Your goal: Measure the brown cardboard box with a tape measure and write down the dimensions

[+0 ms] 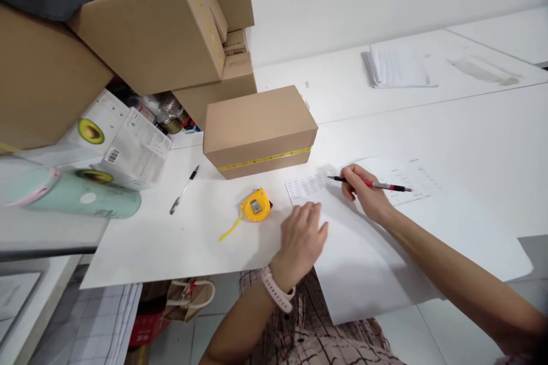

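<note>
My right hand (363, 191) pinches a red-and-black pen (381, 185), its tip over the printed rows near the top left of a large white paper sheet (363, 274). My left hand (302, 239), a pale band at its wrist, rests by the sheet's left edge with the fingers loosely bent and nothing visible in them. To its left lies a yellow tape measure (256, 205) with a short piece of tape out. Behind these stands a closed cardboard box (261, 131) with yellow tape along its side. The sheet's lower part hangs past the table edge.
A clear pen with a black cap (184, 190) lies on the white table (205, 256). At the left are a mint-green bottle (107, 197), avocado-printed cartons (141, 148) and stacked cardboard boxes (154, 34). Folded papers (398, 67) sit at the back right. A paper bag (186, 296) is below.
</note>
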Demonstrator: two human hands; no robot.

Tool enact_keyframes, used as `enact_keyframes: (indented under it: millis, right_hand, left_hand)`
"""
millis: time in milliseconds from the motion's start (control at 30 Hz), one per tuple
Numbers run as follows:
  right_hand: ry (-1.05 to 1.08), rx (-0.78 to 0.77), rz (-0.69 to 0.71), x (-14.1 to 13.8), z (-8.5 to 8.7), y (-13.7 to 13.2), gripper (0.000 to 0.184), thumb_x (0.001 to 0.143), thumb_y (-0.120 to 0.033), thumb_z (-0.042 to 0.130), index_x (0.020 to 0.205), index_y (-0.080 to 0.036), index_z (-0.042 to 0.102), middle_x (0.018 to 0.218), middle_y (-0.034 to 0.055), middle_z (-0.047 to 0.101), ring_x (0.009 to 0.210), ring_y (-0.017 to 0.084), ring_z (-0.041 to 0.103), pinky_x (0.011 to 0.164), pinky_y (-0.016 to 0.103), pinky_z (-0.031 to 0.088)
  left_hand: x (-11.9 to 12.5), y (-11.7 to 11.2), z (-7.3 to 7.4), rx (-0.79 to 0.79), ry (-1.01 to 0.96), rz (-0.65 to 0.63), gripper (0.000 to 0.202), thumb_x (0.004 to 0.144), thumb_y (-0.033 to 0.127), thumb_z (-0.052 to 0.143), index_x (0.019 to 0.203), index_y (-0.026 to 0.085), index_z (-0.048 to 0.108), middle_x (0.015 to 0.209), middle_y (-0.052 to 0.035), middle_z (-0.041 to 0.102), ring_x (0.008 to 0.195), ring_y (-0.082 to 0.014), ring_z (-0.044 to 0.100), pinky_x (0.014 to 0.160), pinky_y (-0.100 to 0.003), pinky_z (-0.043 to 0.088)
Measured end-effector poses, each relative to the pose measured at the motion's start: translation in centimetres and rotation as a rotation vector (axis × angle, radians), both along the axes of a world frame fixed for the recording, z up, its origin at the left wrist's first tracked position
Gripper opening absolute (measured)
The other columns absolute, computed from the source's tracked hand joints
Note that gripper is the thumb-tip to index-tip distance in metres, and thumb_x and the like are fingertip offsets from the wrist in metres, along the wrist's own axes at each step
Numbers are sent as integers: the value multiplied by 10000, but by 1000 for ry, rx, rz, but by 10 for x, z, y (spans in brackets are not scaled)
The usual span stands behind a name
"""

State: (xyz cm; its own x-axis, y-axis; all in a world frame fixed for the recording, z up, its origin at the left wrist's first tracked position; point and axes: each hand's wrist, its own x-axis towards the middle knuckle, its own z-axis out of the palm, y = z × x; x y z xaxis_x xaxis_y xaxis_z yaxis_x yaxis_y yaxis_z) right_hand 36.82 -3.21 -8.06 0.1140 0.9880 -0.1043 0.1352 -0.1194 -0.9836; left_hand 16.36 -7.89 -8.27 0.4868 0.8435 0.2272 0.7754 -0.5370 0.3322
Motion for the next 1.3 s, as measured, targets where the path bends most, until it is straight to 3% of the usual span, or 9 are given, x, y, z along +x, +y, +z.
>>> enact_keyframes:
  millis: [100,200,367,467,567,1300]
  right_hand:
    - [-26,-14,61,-9,-11,8,362,933,-579,540,900,-225,609,622,-24,579,611,148,522,618,295,413]
    - [-113,18,50,-13,-18,10,419,885,-573,611,691,-205,559,676,-1,566,648,144,492,601,292,383]
    - [-46,39,3,-16,-23,10,376,781,-552,736,816,-215,574,614,-41,524,571,127,460,548,277,376]
    - [-124,49,-57,-14,-25,12,398,739,-521,771,694,-214,522,610,-17,555,570,131,471,536,280,369]
    - [-249,102,-119,-12,-28,12,402,773,-469,728,600,-219,465,559,-29,485,554,125,424,533,282,345]
    - [-323,114,-59,-16,-28,11,379,803,-401,656,569,-226,414,548,-27,455,550,125,395,519,281,336]
  left_hand:
    - [34,-4,-5,-169,143,-46,528,986,371,533,1434,100,468,1504,-184,501,1227,-308,589,861,-403,583]
    - [46,-2,-8,-225,224,-38,599,998,411,497,1490,86,396,1565,-210,411,1244,-328,581,874,-425,582]
    - [42,0,-6,-236,260,-45,619,997,418,485,1514,102,358,1575,-203,396,1154,-320,630,833,-434,599]
    - [41,0,-5,-234,270,-47,625,990,420,502,1506,95,366,1586,-201,377,1126,-314,643,827,-427,601]
    - [42,0,-6,-240,267,-45,608,999,413,486,1512,113,361,1607,-183,351,1146,-309,636,842,-422,599]
    - [40,2,-4,-281,215,-48,572,1009,413,474,1489,120,366,1560,-209,401,1112,-297,646,840,-417,596]
